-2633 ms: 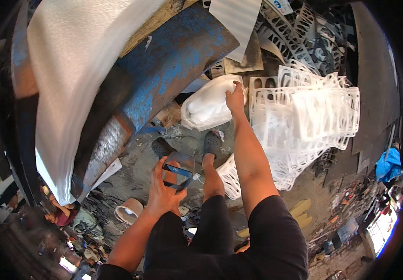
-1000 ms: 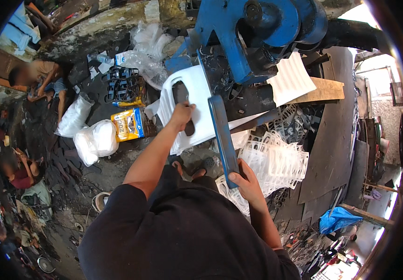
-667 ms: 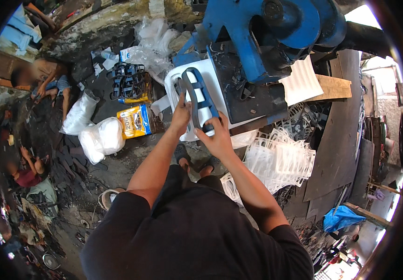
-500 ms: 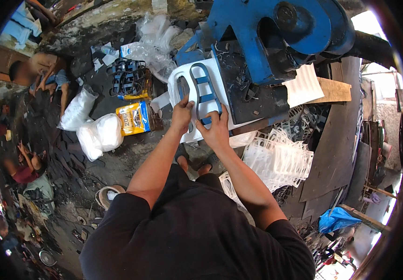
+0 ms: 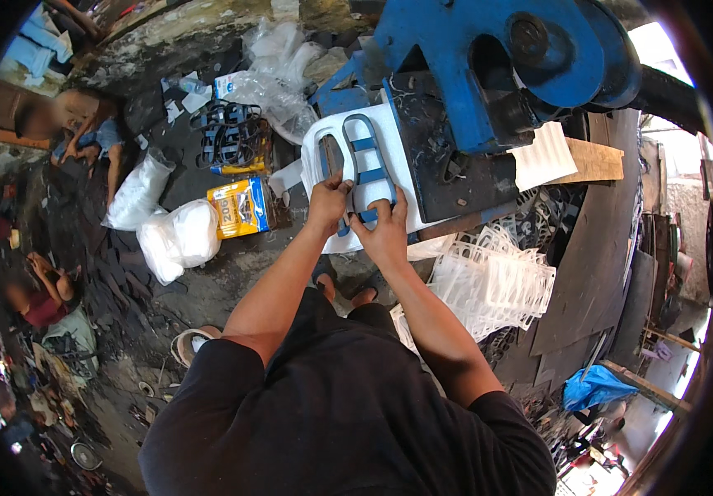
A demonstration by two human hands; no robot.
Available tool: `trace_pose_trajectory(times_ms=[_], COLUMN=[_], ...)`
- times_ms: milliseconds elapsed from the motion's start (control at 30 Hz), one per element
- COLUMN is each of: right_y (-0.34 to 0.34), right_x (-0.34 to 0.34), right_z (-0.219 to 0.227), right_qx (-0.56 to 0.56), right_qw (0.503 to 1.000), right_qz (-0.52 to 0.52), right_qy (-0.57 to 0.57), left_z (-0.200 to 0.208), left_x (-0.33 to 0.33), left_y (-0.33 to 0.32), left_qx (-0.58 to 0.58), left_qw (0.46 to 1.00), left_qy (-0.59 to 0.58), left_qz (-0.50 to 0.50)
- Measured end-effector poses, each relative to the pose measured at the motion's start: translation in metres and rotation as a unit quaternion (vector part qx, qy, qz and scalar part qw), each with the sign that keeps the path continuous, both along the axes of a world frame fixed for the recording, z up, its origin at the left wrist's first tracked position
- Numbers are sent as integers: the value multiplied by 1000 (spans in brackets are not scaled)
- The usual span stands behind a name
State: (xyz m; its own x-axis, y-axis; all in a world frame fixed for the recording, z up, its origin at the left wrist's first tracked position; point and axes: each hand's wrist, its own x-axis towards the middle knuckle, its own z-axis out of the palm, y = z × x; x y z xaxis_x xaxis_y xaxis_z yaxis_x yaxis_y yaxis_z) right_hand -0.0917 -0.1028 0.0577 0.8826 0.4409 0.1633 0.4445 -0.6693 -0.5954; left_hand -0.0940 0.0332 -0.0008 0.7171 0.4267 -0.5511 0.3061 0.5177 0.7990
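Observation:
A white foam-like sheet (image 5: 403, 174) lies in front of me against a dark board, with a long sole-shaped opening near its left side. On the sheet stands a sole-shaped blue-grey cutting die (image 5: 366, 144) with crossbars between its curved walls. My left hand (image 5: 328, 207) is closed, its thumb and fingers pinching the sheet's narrow strip between the opening and the die. My right hand (image 5: 384, 233) grips the near end of the die, thumb on one side and fingers over the other. The undersides of both grips are hidden.
A big blue machine (image 5: 488, 58) overhangs the dark board (image 5: 431, 165) ahead right. Perforated white sheet scraps (image 5: 493, 281) are heaped at right. More strapped dies (image 5: 228, 136), a yellow-blue packet (image 5: 240, 208) and white bags (image 5: 178, 240) lie left. Two people sit at far left.
The whole view has shifted slightly, the machine appearing farther right. Both hands keep their grips, and the die stays on the white sheet with little visible movement.

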Motion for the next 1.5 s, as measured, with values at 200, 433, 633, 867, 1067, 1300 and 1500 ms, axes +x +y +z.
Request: trace_pose_trajectory(times_ms=[200,433,633,867,1067,1300,1500], right_y=[-12,-130,-231,-211,-257,-250,-164], right_x=[-5,29,189,230,275,214,49], right_z=[8,-23,-79,-90,-100,-43,-44], right_qx=[-4,223,526,583,408,505,447], right_qw=[999,868,714,704,728,676,613], right_qz=[-30,-431,-385,-382,-545,-476,-274], right_qy=[-9,101,255,133,85,248,591], left_z=[2,0,-1,7,7,33,-1], left_x=[1,-2,0,13,59,101,180], left_y=[-2,4,7,2,-45,-23,53], left_qx=[22,-15,-7,33,74,536,668], left_qw=[1000,1000,998,999,992,817,699], left_qy=[-1,-21,-10,-9,-32,103,-32], left_qz=[-15,-8,-70,-42,-94,-187,-253])
